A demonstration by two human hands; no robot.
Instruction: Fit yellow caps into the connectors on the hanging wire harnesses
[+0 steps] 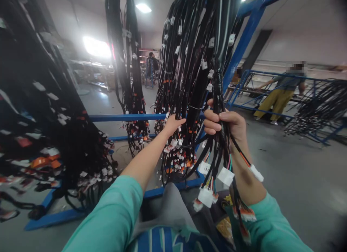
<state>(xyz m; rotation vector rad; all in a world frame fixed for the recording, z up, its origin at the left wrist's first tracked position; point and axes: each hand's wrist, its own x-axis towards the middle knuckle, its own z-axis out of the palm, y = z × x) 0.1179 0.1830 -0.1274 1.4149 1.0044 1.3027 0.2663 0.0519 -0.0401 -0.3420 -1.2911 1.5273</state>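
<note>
My right hand (pixel 230 124) is closed around a thick black wire harness (pixel 219 82) hanging down in front of me. Below that grip the harness splits into several branches, with white connectors (pixel 206 197) and orange-tipped plugs (pixel 247 213) at their ends. A white tag (pixel 225 177) hangs among the branches. My left hand (pixel 173 125) reaches forward to the neighbouring hanging bundle of black harnesses (pixel 173 86), touching its lower part. Its thumb is stretched out to the right across the cables; its other fingers are mostly hidden.
A blue metal rack (pixel 130 117) surrounds the bundles, with a slanted post (pixel 244 39) at right. Another large mass of harnesses (pixel 54 100) hangs at left. Beyond, people (pixel 282 89) stand near blue frames, and more harnesses (pixel 317 104) lie on a stand at far right.
</note>
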